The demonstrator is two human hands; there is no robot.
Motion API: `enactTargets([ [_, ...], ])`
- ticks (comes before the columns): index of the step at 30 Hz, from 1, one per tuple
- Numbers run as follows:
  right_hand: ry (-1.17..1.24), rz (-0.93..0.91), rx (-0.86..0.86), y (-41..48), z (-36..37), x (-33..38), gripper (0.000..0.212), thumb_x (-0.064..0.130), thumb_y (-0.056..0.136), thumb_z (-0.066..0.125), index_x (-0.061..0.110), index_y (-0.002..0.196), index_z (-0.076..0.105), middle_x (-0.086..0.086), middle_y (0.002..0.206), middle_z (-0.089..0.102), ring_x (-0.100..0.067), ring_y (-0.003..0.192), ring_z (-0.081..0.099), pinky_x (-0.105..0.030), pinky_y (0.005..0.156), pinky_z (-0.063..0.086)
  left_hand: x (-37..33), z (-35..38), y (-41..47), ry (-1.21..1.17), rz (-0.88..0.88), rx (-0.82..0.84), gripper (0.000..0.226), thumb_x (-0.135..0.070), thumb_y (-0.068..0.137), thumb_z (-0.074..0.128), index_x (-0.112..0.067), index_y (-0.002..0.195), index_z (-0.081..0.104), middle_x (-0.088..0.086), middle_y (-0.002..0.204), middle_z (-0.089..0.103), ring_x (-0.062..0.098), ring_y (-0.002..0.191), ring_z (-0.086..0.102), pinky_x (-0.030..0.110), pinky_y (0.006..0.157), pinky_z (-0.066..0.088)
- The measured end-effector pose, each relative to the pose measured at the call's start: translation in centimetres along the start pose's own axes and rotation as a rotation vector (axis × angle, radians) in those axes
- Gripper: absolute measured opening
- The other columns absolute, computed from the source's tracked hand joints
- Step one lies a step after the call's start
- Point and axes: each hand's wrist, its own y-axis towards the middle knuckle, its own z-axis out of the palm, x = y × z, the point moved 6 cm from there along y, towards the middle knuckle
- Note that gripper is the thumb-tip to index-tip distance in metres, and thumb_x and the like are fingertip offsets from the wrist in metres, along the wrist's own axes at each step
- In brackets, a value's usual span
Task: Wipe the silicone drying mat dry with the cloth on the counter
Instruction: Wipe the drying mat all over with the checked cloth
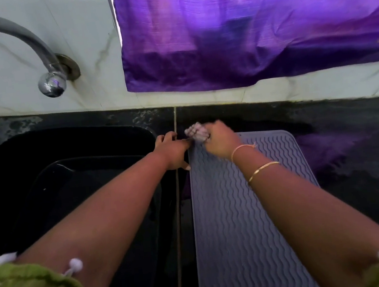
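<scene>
The grey silicone drying mat (250,207), ribbed in wavy lines, lies flat on the dark counter (362,159) just right of the sink, its long side running away from the person. At the mat's far left corner the right hand (219,142) has its grip closed around a bunched pale cloth (196,132), which sticks out past the knuckles and sits over the mat's far edge; the hand is slightly blurred. Two thin gold bangles ring the right wrist. The left hand (172,150) rests with fingers spread flat, palm down, on the strip of counter between sink and mat, its thumb tip touching the mat's left edge; it holds nothing. The black sink (65,143) on the left holds a dark rectangular basin or tray (88,178), whose contents cannot be made out against the dark surface, apart from a faint sheen. A metal tap (31,50) curves out from the pale tiled wall above the sink. A purple curtain (253,29) hangs against the wall behind the mat, casting a violet tint on the counter. Green sleeves with white pompoms show at the bottom corners.
</scene>
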Motion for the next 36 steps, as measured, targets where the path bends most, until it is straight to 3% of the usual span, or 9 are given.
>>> enactTargets([
  [4,-0.271,-0.04,-0.013,-1.2,3.5,0.7,0.051,0.02,0.077,0.06,0.02,0.127,0.05,-0.012,0.133,0.043,-0.034,0.125,0.04,-0.051,0.11,0.022,-0.1,-0.1,0.5,0.115,-0.009,0.068,0.084,-0.052,0.076,0.069,-0.024,0.145,0.029,0.011,0.151,0.028,0.028,0.143,0.004,0.046,0.112,0.004],
  [14,-0.365,-0.278,0.154,-7.5,4.6,1.8,0.05,0.016,0.078,0.058,0.025,0.127,0.053,-0.004,0.123,0.044,-0.033,0.117,0.038,-0.048,0.094,0.031,-0.6,-0.9,0.1,0.449,0.013,0.127,0.066,-0.049,0.095,0.042,-0.032,0.151,0.012,-0.001,0.16,0.005,0.035,0.143,-0.016,0.063,0.11,-0.008],
  [19,-0.29,-0.393,0.316,-11.0,5.1,1.5,0.048,0.012,0.078,0.056,0.029,0.123,0.058,0.001,0.119,0.047,-0.025,0.113,0.039,-0.044,0.094,0.034,-0.4,-1.4,0.5,0.395,-0.029,0.134,0.049,-0.042,0.1,0.035,-0.042,0.147,0.02,0.005,0.16,-0.004,0.038,0.139,-0.025,0.064,0.107,-0.012],
  [22,-0.033,-0.314,0.369,-10.6,3.1,1.2,0.031,0.0,0.079,0.054,0.012,0.105,0.066,-0.004,0.107,0.057,-0.02,0.101,0.052,-0.042,0.089,0.046,0.1,-1.2,0.6,0.339,-0.041,0.126,0.047,-0.037,0.101,0.035,-0.044,0.146,0.022,0.006,0.159,-0.008,0.038,0.138,-0.028,0.064,0.108,-0.012],
  [24,0.15,-0.221,0.292,-9.1,0.7,0.9,0.016,0.0,0.082,0.056,0.013,0.089,0.063,0.001,0.092,0.058,-0.012,0.088,0.056,-0.035,0.083,0.051,0.6,-0.9,0.5,0.279,-0.065,0.144,0.047,-0.037,0.101,0.034,-0.047,0.145,0.021,0.006,0.159,-0.01,0.038,0.137,-0.031,0.064,0.107,-0.014],
  [27,0.227,-0.171,0.078,-5.9,-3.2,0.8,0.024,-0.002,0.084,0.052,0.017,0.096,0.062,-0.001,0.097,0.058,-0.017,0.091,0.055,-0.022,0.071,0.048,0.9,-0.3,0.2,0.181,-0.106,0.143,0.045,-0.05,0.099,0.029,-0.051,0.144,0.021,0.004,0.16,-0.006,0.036,0.138,-0.03,0.068,0.103,-0.017],
  [30,0.136,-0.164,-0.099,-2.8,-5.1,0.9,0.032,-0.001,0.081,0.05,0.011,0.107,0.064,-0.011,0.107,0.06,-0.024,0.098,0.055,-0.031,0.08,0.047,0.5,0.2,-0.2,0.192,-0.136,0.103,0.048,-0.058,0.096,0.027,-0.048,0.143,0.026,0.004,0.16,0.0,0.036,0.139,-0.027,0.072,0.099,-0.018],
  [34,0.025,-0.078,0.065,-2.4,0.4,0.9,0.011,0.014,0.082,0.056,0.018,0.081,0.066,-0.003,0.08,0.063,-0.025,0.088,0.061,-0.03,0.071,0.044,0.2,0.3,-0.3,0.296,-0.176,0.049,0.049,-0.049,0.098,0.031,-0.048,0.145,0.016,0.005,0.16,0.003,0.037,0.139,-0.027,0.075,0.095,-0.018],
  [36,-0.072,-0.107,0.037,-3.6,2.8,1.1,0.008,0.025,0.077,0.059,0.02,0.08,0.065,-0.004,0.08,0.062,-0.026,0.082,0.059,-0.029,0.067,0.043,0.1,0.4,-0.2,0.345,-0.191,0.03,0.051,-0.042,0.099,0.033,-0.05,0.145,0.012,0.006,0.159,0.005,0.038,0.139,-0.025,0.075,0.093,-0.019],
])
